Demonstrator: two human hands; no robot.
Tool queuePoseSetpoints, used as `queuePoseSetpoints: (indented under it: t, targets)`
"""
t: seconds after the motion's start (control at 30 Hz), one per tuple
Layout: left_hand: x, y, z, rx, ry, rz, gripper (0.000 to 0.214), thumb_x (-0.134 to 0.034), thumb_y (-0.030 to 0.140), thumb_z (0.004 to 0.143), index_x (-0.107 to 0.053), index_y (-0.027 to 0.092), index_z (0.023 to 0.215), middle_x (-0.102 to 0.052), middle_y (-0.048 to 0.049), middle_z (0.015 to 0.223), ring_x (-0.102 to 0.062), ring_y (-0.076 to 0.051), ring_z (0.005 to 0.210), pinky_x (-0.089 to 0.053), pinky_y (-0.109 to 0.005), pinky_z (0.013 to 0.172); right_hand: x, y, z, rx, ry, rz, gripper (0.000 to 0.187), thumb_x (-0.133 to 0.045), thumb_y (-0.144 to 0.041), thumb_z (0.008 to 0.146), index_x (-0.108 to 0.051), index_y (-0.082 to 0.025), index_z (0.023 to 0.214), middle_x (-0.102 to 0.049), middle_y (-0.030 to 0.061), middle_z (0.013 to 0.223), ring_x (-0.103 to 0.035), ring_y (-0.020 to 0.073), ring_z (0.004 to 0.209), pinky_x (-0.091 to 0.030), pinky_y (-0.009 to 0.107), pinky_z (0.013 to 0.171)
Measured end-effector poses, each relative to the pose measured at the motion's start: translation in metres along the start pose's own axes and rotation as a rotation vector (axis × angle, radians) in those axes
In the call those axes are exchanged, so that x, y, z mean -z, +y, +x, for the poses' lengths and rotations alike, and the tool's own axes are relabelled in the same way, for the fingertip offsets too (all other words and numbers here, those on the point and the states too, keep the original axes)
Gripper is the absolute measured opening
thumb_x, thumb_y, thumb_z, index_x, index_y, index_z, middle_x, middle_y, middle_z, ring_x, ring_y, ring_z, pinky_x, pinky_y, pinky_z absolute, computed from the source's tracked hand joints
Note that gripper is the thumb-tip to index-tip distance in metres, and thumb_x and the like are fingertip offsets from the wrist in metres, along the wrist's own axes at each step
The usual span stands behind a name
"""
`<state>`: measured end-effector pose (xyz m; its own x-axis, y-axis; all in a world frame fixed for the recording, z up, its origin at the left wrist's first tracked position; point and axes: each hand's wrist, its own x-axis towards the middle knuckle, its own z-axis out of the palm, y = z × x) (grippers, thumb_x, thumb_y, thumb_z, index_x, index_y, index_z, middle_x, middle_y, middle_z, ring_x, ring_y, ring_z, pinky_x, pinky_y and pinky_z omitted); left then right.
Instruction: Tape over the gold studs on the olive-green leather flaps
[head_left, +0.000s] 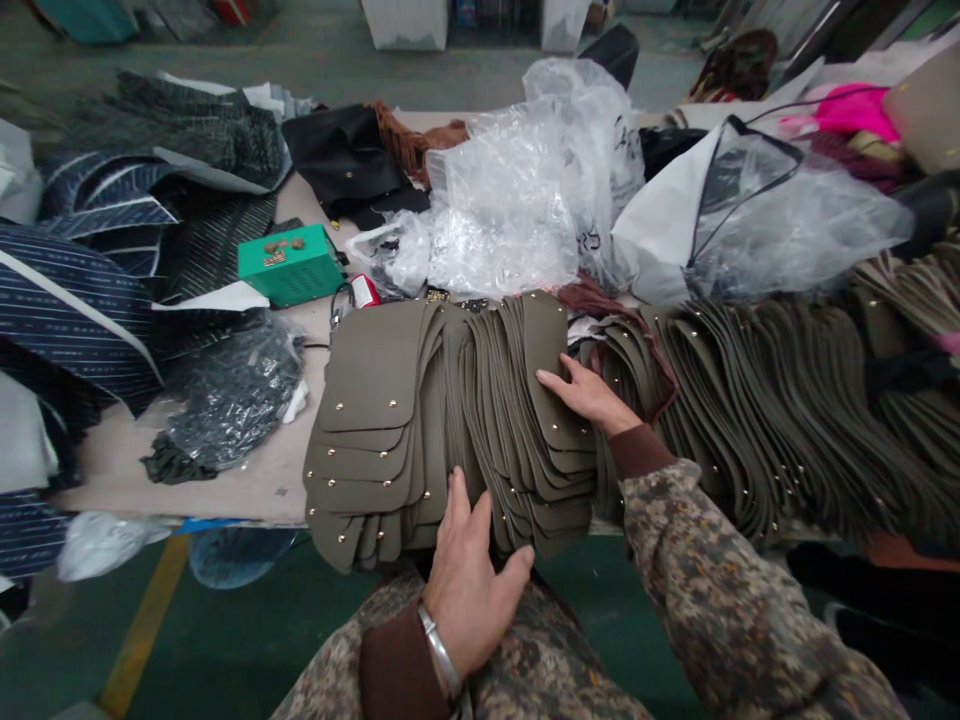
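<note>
Fingers spread apart, left hand and right hand rest on a fanned stack of olive studded flaps, its inner layers hidden.

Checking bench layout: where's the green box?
In the head view, the green box sits on the table, beyond and left of the stack of olive flaps, with striped fabric to its left and clear plastic bags to its right.
</note>
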<state>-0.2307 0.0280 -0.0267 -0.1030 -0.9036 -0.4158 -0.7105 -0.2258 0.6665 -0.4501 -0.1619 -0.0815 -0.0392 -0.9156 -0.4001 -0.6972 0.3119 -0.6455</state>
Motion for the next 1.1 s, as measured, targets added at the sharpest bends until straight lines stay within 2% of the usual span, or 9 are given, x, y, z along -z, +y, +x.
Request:
queuePoseSetpoints:
  t: [0.17, 0.27, 0.37, 0.57, 0.7, 0.83, 0.97, 1.1]
  targets:
    - [-0.008, 0.006, 0.007, 0.104, 0.111, -0.321, 0.061, -0.06, 0.04, 0.079, -0.05, 0.01, 0.132, -0.02, -0.0177, 0.159, -0.017, -0.03, 0.148, -0.02, -0.047, 0.12, 0.001, -0.003, -0.001, 0.002, 0.014, -0.006, 0.088, -0.058, -0.063, 0.083, -0.037, -0.006, 0.147, -0.043, 0.0206, 0.147, -0.045, 0.0317, 0.134, -0.033, 0.042, 0.113]
    - [-0.012, 0.012, 0.015, 0.076, 0.21, -0.461, 0.059, -0.061, 0.041, 0.079, -0.05, 0.014, 0.131, -0.03, -0.0158, 0.155, -0.026, -0.03, 0.144, -0.023, -0.048, 0.119, 0.001, -0.001, 0.001, 0.005, 0.014, -0.008, 0.089, -0.057, -0.065, 0.083, -0.037, -0.006, 0.147, -0.043, 0.0207, 0.147, -0.045, 0.0318, 0.134, -0.033, 0.042, 0.113]
    - [-0.012, 0.019, 0.022, 0.021, 0.249, -0.47, 0.062, -0.061, 0.039, 0.08, -0.046, 0.014, 0.135, -0.036, -0.0158, 0.15, -0.032, -0.029, 0.141, -0.026, -0.046, 0.118, 0.001, 0.0, 0.002, 0.006, 0.014, -0.012, 0.088, -0.056, -0.065, 0.084, -0.037, -0.007, 0.147, -0.045, 0.0197, 0.146, -0.046, 0.0312, 0.134, -0.034, 0.042, 0.112]
    - [-0.007, 0.021, 0.024, 0.004, 0.208, -0.265, 0.077, -0.066, 0.032, 0.073, -0.04, 0.011, 0.142, -0.034, -0.0183, 0.152, -0.029, -0.035, 0.142, -0.023, -0.052, 0.118, 0.0, -0.001, 0.001, 0.006, 0.011, -0.019, 0.087, -0.056, -0.065, 0.084, -0.037, -0.009, 0.148, -0.046, 0.0191, 0.146, -0.048, 0.0313, 0.132, -0.037, 0.042, 0.111]
    - [-0.011, 0.015, 0.024, -0.084, 0.222, -0.175, 0.075, -0.063, 0.028, 0.076, -0.039, 0.008, 0.143, -0.035, -0.0195, 0.151, -0.03, -0.034, 0.141, -0.026, -0.051, 0.118, -0.001, -0.001, 0.0, -0.006, 0.011, -0.04, 0.089, -0.054, -0.064, 0.085, -0.034, -0.004, 0.148, -0.044, 0.0215, 0.146, -0.047, 0.0324, 0.132, -0.037, 0.043, 0.111]
    - [-0.02, 0.006, 0.018, -0.125, 0.174, -0.065, 0.082, -0.062, 0.024, 0.074, -0.031, 0.005, 0.147, -0.025, -0.0206, 0.157, -0.021, -0.035, 0.146, -0.019, -0.055, 0.119, -0.001, -0.001, 0.0, 0.001, 0.005, -0.055, 0.088, -0.053, -0.065, 0.085, -0.034, -0.006, 0.148, -0.044, 0.0211, 0.147, -0.046, 0.0324, 0.133, -0.036, 0.044, 0.112]
    - [-0.021, 0.005, 0.002, -0.068, 0.116, -0.166, 0.084, -0.064, 0.021, 0.069, -0.035, 0.01, 0.147, -0.022, -0.0171, 0.159, -0.015, -0.036, 0.147, -0.013, -0.056, 0.12, -0.001, -0.001, 0.0, 0.007, 0.024, -0.052, 0.087, -0.056, -0.063, 0.084, -0.037, -0.006, 0.147, -0.044, 0.0203, 0.147, -0.045, 0.0318, 0.135, -0.034, 0.043, 0.113]
    - [-0.018, 0.0, -0.018, -0.004, 0.042, -0.289, 0.083, -0.067, 0.017, 0.065, -0.041, 0.017, 0.144, -0.025, -0.0137, 0.158, -0.018, -0.035, 0.147, -0.014, -0.055, 0.12, -0.001, 0.004, 0.004, -0.006, 0.014, -0.03, 0.088, -0.058, -0.064, 0.082, -0.037, -0.009, 0.147, -0.046, 0.0189, 0.146, -0.047, 0.0334, 0.132, -0.035, 0.046, 0.113]
